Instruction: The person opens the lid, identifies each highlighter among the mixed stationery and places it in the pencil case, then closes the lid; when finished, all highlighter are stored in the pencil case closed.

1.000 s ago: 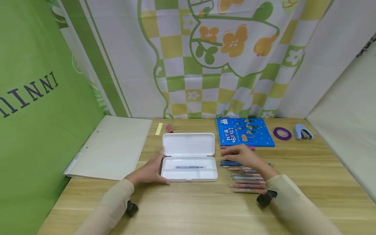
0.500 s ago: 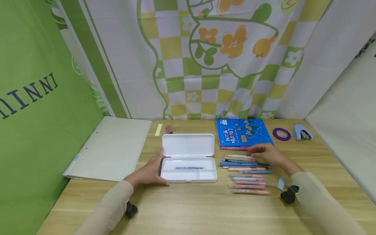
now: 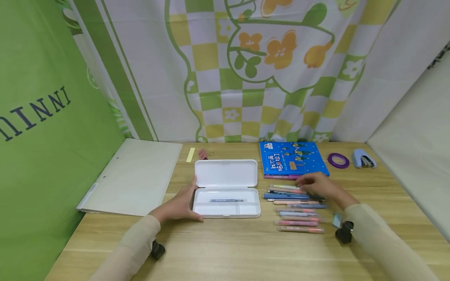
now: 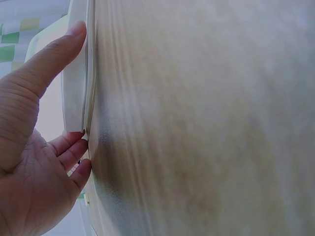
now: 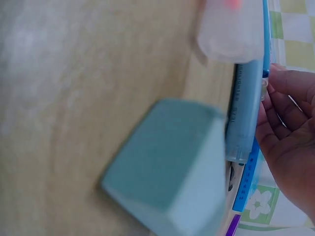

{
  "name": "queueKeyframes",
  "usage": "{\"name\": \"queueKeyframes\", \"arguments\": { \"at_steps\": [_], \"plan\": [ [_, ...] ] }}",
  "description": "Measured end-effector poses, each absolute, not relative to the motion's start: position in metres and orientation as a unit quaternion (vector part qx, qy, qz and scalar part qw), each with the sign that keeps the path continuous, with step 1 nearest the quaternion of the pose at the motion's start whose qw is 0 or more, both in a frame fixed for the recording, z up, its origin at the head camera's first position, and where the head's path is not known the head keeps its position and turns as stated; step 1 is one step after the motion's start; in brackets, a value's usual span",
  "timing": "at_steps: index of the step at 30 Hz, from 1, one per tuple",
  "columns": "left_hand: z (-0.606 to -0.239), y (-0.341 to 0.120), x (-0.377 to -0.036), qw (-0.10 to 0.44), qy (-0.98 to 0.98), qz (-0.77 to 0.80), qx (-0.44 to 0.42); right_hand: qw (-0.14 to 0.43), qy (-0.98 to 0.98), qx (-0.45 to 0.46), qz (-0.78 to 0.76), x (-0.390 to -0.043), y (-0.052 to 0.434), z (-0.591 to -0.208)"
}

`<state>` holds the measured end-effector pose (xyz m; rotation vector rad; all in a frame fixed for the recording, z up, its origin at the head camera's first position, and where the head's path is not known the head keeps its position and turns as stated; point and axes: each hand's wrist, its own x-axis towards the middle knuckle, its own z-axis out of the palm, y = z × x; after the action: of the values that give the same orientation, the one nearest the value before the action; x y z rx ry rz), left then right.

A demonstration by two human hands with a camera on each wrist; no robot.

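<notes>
An open white pencil case [image 3: 225,173] lies mid-table with one slim grey-blue pen [image 3: 225,200] in its tray. My left hand [image 3: 179,203] holds the left end of the case, thumb at the front corner and fingers at the rear; the left wrist view shows the thumb along its wall. To the right, my right hand [image 3: 321,185] has its thumb and fingertips at the right end of a pale pen with a yellow part [image 3: 286,187]. It appears to pinch that end, partly hidden by the fingers. Several other pens [image 3: 295,223] lie in a loose column below.
A pale blue eraser [image 5: 167,162] lies near the right wrist. Behind the pens are a blue book [image 3: 293,158] and a purple pen [image 3: 281,177]. Purple tape [image 3: 338,160] and a stapler [image 3: 363,158] stand at far right. A white folder [image 3: 133,175] covers the left side; a binder clip [image 3: 204,153] lies behind the case.
My right hand has shifted rightward from above the pens' left ends to the pale pen's right end, uncovering pens and the eraser. During the last half second it barely moves. My left hand stays put.
</notes>
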<state>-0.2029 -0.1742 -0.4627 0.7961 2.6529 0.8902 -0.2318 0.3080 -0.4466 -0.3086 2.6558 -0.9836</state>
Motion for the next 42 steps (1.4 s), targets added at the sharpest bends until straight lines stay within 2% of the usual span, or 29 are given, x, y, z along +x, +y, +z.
{"name": "queueKeyframes", "arguments": {
  "at_steps": [8,17,29,42],
  "plan": [
    [-0.462,-0.174,-0.202,0.117,0.907,0.303,0.268,0.134,0.923,-0.124,-0.339,-0.232,0.31,-0.447],
    [-0.461,-0.174,-0.202,0.12,0.907,0.303,0.265,0.109,0.91,-0.14,-0.374,-0.226,0.299,-0.429],
    [-0.462,-0.174,-0.202,0.115,0.906,0.304,0.27,0.121,0.877,-0.183,-0.428,-0.216,0.222,-0.409],
    [-0.461,-0.174,-0.203,0.123,0.905,0.305,0.269,0.083,0.876,-0.256,-0.401,-0.222,0.135,-0.433]
  ]
}}
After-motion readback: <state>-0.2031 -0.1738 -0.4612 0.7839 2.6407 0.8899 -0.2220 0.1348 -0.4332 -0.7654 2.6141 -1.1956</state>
